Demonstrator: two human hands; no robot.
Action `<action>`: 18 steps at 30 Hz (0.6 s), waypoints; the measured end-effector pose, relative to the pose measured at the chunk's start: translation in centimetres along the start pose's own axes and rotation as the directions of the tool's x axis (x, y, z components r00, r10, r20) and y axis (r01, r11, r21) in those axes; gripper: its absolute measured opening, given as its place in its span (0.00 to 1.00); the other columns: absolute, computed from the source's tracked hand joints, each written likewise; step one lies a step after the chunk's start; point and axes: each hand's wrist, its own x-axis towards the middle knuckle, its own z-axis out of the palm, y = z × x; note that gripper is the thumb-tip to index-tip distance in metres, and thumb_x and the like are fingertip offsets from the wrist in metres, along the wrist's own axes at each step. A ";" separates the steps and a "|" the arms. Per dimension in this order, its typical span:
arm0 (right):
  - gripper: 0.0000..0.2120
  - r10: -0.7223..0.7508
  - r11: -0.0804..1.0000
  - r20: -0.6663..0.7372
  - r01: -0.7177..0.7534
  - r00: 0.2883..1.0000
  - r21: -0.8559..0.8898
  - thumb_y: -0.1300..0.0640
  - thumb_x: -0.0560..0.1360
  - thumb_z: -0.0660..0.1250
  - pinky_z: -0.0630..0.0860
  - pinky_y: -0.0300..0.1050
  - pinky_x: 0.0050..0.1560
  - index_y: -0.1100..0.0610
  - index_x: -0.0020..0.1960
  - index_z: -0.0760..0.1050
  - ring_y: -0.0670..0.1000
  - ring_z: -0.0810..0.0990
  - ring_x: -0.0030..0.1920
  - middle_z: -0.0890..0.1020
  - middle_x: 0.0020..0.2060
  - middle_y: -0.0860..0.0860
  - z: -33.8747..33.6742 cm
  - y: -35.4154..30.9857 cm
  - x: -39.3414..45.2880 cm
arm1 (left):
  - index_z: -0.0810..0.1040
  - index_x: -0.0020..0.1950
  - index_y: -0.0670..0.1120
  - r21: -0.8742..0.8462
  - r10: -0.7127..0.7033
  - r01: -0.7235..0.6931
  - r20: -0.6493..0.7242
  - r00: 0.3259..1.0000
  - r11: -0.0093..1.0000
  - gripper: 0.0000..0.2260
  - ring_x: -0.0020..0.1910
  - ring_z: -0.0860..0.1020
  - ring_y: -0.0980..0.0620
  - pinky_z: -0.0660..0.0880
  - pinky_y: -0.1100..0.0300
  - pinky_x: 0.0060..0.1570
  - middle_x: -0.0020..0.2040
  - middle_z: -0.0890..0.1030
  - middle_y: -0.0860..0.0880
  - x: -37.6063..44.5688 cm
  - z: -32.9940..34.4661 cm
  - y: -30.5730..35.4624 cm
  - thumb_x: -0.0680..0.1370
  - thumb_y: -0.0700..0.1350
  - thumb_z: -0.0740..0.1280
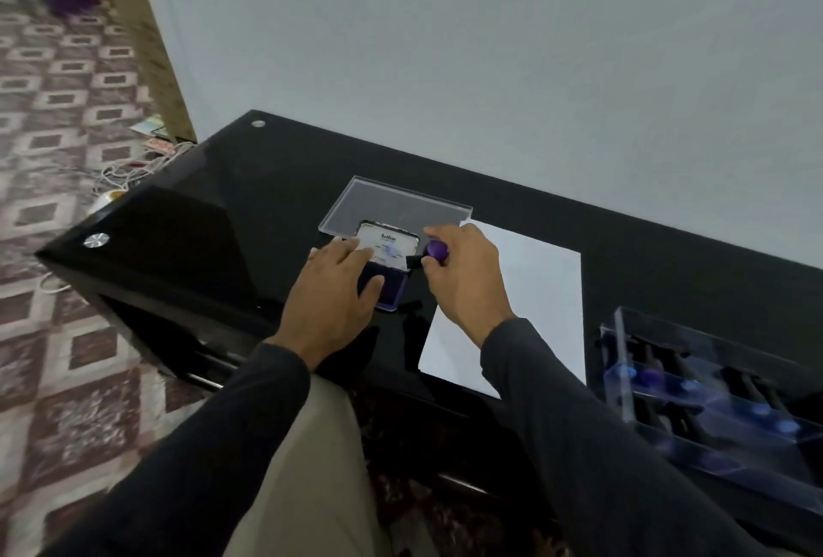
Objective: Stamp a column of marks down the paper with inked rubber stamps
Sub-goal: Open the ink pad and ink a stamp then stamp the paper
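An open ink pad (391, 289) lies on the black table (222, 209), its purple pad towards me and its white lid (386, 247) folded back. My left hand (336, 289) rests on the pad's left side, fingers fairly straight and thumb on the purple surface. My right hand (467, 276) grips a rubber stamp with a purple knob (437, 250), held just right of the pad above the table. A blank white sheet of paper (525, 302) lies to the right, partly under my right hand and sleeve.
A clear acrylic lid (396, 204) lies flat behind the ink pad. At the right, a clear box (712, 387) holds several more stamps with purple and blue knobs. The table's left end drops to a patterned carpet with cables. A white wall stands behind.
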 end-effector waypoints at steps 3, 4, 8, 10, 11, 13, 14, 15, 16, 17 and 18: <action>0.16 -0.039 0.999 0.009 0.039 0.999 -0.004 0.60 0.76 0.69 0.70 0.36 0.56 0.53 0.63 0.78 0.50 0.76 0.53 0.78 0.54 0.52 1.0 -1.1 0.4 | 0.72 0.74 0.47 -0.006 -0.026 0.026 0.000 1.000 1.000 0.23 0.75 0.66 0.47 0.58 0.45 0.77 0.75 0.71 0.46 -0.2 -0.1 -1.5 0.81 0.54 0.65; 0.15 -0.048 0.999 0.013 0.048 0.999 -0.005 0.59 0.76 0.69 0.72 0.38 0.57 0.53 0.63 0.78 0.51 0.76 0.53 0.78 0.54 0.52 1.2 -1.4 0.4 | 0.71 0.75 0.48 -0.003 -0.038 0.038 0.007 0.999 0.999 0.24 0.76 0.65 0.46 0.58 0.44 0.77 0.76 0.70 0.46 -0.2 -0.1 -2.0 0.81 0.55 0.65; 0.15 -0.095 0.995 0.021 0.095 0.995 -0.009 0.58 0.77 0.70 0.74 0.42 0.59 0.54 0.63 0.79 0.52 0.77 0.53 0.78 0.54 0.53 2.0 -2.6 0.7 | 0.66 0.77 0.50 0.019 -0.073 0.072 0.050 0.996 0.997 0.27 0.79 0.59 0.46 0.56 0.44 0.78 0.78 0.65 0.46 -0.3 0.3 -3.8 0.80 0.59 0.64; 0.15 -0.115 0.993 0.033 0.116 0.993 -0.026 0.58 0.77 0.69 0.74 0.41 0.59 0.54 0.64 0.79 0.52 0.78 0.53 0.78 0.55 0.53 2.3 -3.1 0.8 | 0.64 0.78 0.50 0.024 -0.082 0.081 0.070 0.994 0.996 0.29 0.80 0.58 0.46 0.55 0.44 0.78 0.79 0.64 0.47 -0.3 0.5 -4.5 0.80 0.60 0.63; 0.15 -0.122 0.992 0.039 0.123 0.992 -0.038 0.58 0.78 0.69 0.73 0.39 0.57 0.54 0.64 0.79 0.52 0.78 0.53 0.78 0.54 0.53 2.5 -3.3 0.9 | 0.64 0.79 0.50 0.024 -0.083 0.082 0.078 0.993 0.996 0.30 0.80 0.57 0.46 0.55 0.44 0.78 0.79 0.64 0.47 -0.4 0.7 -4.8 0.80 0.61 0.63; 0.14 -0.129 0.989 0.062 0.132 0.990 -0.058 0.58 0.79 0.68 0.72 0.39 0.55 0.55 0.63 0.79 0.52 0.78 0.53 0.78 0.54 0.54 2.7 -3.7 1.0 | 0.64 0.79 0.50 0.029 -0.077 0.075 0.088 0.993 0.997 0.31 0.80 0.57 0.46 0.54 0.43 0.78 0.79 0.63 0.46 -0.6 1.0 -5.3 0.80 0.62 0.63; 0.13 -0.131 0.989 0.077 0.136 0.988 -0.065 0.58 0.79 0.67 0.73 0.39 0.56 0.56 0.63 0.79 0.53 0.78 0.53 0.78 0.55 0.54 2.9 -3.9 1.0 | 0.65 0.78 0.50 0.033 -0.074 0.071 0.090 0.993 0.997 0.31 0.80 0.56 0.46 0.53 0.43 0.78 0.79 0.63 0.46 -0.7 1.2 -5.6 0.79 0.63 0.63; 0.13 -0.134 0.987 0.097 0.142 0.986 -0.072 0.58 0.79 0.67 0.73 0.40 0.57 0.57 0.63 0.79 0.53 0.78 0.54 0.78 0.55 0.55 3.1 -4.0 1.1 | 0.65 0.78 0.50 0.036 -0.074 0.071 0.092 0.993 0.997 0.31 0.80 0.56 0.46 0.52 0.43 0.78 0.79 0.63 0.46 -0.8 1.5 -5.9 0.79 0.63 0.63; 0.13 -0.137 0.986 0.122 0.147 0.983 -0.078 0.58 0.80 0.66 0.72 0.40 0.57 0.58 0.63 0.79 0.53 0.78 0.55 0.78 0.56 0.55 3.2 -4.1 1.1 | 0.65 0.78 0.49 0.036 -0.076 0.073 0.093 0.993 0.997 0.31 0.80 0.56 0.46 0.51 0.43 0.78 0.80 0.63 0.46 -0.8 1.7 -6.2 0.79 0.64 0.63; 0.13 -0.144 0.984 0.142 0.157 0.979 -0.082 0.59 0.80 0.66 0.72 0.40 0.58 0.59 0.63 0.79 0.53 0.78 0.55 0.79 0.56 0.56 3.3 -4.1 1.2 | 0.66 0.78 0.49 0.040 -0.077 0.074 0.094 0.993 0.996 0.31 0.80 0.55 0.46 0.50 0.44 0.78 0.80 0.63 0.46 -0.9 1.9 -6.3 0.79 0.64 0.62; 0.13 -0.149 0.983 0.165 0.165 0.975 -0.085 0.59 0.80 0.65 0.72 0.41 0.58 0.60 0.63 0.79 0.54 0.78 0.56 0.79 0.55 0.56 3.4 -4.1 1.2 | 0.66 0.78 0.49 0.047 -0.077 0.073 0.095 0.992 0.996 0.31 0.81 0.55 0.46 0.49 0.44 0.78 0.80 0.63 0.46 -0.9 2.1 -6.4 0.79 0.65 0.61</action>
